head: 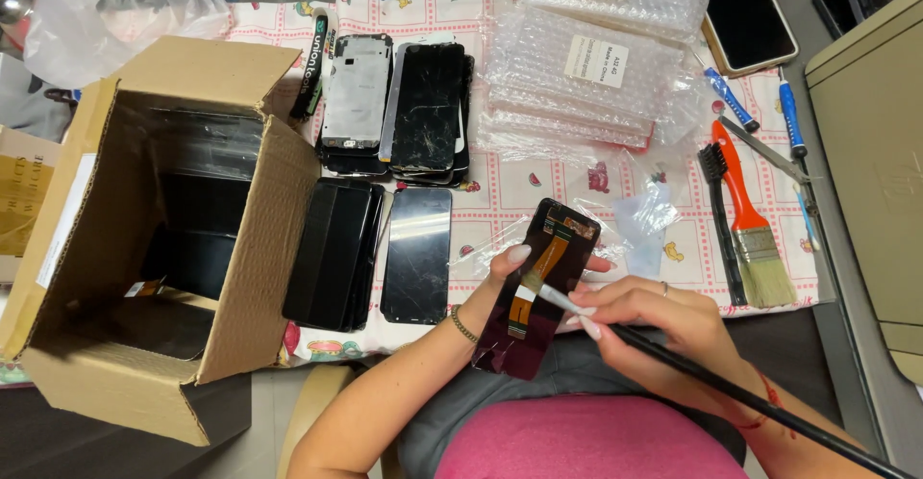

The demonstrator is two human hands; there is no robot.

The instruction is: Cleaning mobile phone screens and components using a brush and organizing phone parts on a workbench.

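My left hand [508,277] holds a phone screen panel [543,282] back side up, showing its dark maroon back and an orange flex cable. My right hand [646,314] grips a long thin black brush [731,388] like a pen. The brush's white tip [546,291] rests on the flex cable near the panel's middle. Both hands are above my lap at the table's front edge.
An open cardboard box [240,277] with dark panels stands at the left. Stacks of phone screens [404,104] and loose dark panels [370,253] lie mid-table. Bubble-wrapped packs [586,75] lie behind. An orange paintbrush [750,219], a black brush and blue screwdrivers [790,118] lie right.
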